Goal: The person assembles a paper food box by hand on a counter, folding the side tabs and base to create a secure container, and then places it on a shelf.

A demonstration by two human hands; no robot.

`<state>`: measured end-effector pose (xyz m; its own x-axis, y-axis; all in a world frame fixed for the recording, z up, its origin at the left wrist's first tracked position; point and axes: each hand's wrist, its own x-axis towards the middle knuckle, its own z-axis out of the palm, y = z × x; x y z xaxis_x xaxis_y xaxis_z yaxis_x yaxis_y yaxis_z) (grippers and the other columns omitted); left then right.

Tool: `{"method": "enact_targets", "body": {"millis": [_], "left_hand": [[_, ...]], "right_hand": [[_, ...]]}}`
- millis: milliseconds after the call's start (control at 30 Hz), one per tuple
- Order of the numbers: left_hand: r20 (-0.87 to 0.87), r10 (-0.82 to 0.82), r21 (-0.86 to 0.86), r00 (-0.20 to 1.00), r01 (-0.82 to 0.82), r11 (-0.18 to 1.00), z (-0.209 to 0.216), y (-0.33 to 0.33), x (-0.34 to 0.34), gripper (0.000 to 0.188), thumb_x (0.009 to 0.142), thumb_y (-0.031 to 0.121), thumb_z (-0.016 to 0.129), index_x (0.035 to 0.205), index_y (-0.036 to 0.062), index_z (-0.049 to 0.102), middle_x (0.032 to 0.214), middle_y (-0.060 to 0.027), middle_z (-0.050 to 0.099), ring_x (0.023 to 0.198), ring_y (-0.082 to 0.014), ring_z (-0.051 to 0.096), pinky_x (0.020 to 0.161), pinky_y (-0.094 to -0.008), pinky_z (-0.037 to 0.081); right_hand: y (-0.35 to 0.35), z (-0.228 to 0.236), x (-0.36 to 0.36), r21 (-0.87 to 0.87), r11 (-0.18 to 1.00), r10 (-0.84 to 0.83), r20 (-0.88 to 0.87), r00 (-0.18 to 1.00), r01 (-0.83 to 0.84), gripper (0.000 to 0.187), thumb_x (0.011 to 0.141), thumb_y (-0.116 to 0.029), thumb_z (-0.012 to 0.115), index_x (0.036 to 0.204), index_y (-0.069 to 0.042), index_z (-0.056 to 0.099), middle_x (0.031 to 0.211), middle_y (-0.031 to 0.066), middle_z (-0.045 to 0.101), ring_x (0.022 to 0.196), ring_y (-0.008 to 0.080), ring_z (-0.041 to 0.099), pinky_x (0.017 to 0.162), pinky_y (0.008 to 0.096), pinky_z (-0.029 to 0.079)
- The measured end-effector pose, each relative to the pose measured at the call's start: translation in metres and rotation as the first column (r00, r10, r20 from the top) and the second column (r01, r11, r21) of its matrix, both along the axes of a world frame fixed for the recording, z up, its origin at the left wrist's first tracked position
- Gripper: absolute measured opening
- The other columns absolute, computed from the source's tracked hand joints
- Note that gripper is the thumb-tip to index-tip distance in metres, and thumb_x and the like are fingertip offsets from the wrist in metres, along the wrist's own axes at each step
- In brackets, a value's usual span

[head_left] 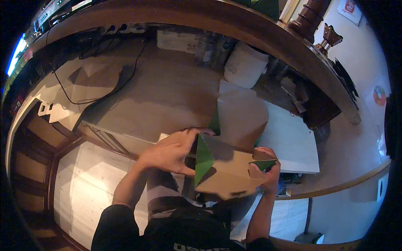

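A die-cut cardboard piece (234,163), brown on its inner face and green on the outside, lies across both hands over my lap, its far end resting on the table. Its side flaps are bent up, showing green. My left hand (169,151) is wrapped round the left edge beside the green flap (204,160), fingers along the far side and thumb nearer me. On the right, my right hand (268,169) pinches the smaller folded flap (264,164), its thumb on the brown face. Some fingertips are hidden behind the cardboard.
Another cardboard piece (90,85) lies on the table at the left, with a black cable (100,100) looping over it. A white bucket (246,65) stands at the back. A white panel (291,142) lies right of my hands. A curved wooden shelf edge (188,16) overhangs the table.
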<state>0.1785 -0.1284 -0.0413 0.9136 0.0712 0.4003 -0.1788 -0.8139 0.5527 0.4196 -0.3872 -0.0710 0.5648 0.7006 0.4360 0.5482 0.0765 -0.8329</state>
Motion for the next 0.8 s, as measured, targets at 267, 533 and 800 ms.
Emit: {"method": "enact_targets", "body": {"millis": [267,533,800], "left_hand": [[-0.034,0.262,-0.078,0.964,-0.264,0.961,-0.009,-0.027,0.009,0.064,0.094,0.044,0.066,0.139,0.0030,0.047,0.116,-0.0233,0.059,0.103,-0.0422,0.058,0.092,-0.0501,0.046],[-0.022,0.353,-0.167,0.936,-0.351,0.921,-0.020,-0.051,0.023,0.060,0.095,0.030,0.060,0.142,-0.0016,0.040,0.135,-0.0299,0.048,0.124,-0.0485,0.048,0.108,-0.0513,0.039],[-0.074,0.330,-0.695,0.941,-0.286,0.659,0.000,-0.033,0.056,0.078,0.097,0.043,0.064,0.149,-0.0041,0.030,0.147,-0.0294,0.045,0.140,-0.0386,0.044,0.117,-0.0457,0.034]], "right_hand": [[-0.015,0.006,-0.009,0.023,0.996,0.088,-0.311,0.946,-0.085,0.079,0.078,-0.056,0.085,0.128,0.000,0.061,0.130,0.0110,0.064,0.124,0.0229,0.060,0.107,0.0391,0.047],[0.019,0.004,-0.019,0.095,0.994,0.083,-0.322,0.943,-0.055,0.096,0.084,-0.057,0.079,0.154,-0.007,0.036,0.142,0.0121,0.051,0.133,0.0238,0.048,0.114,0.0393,0.037],[0.068,0.027,-0.017,0.412,0.909,0.031,-0.225,0.974,0.066,0.075,0.092,-0.025,0.077,0.154,-0.007,0.039,0.146,0.0120,0.051,0.131,0.0247,0.051,0.113,0.0386,0.039]]}}
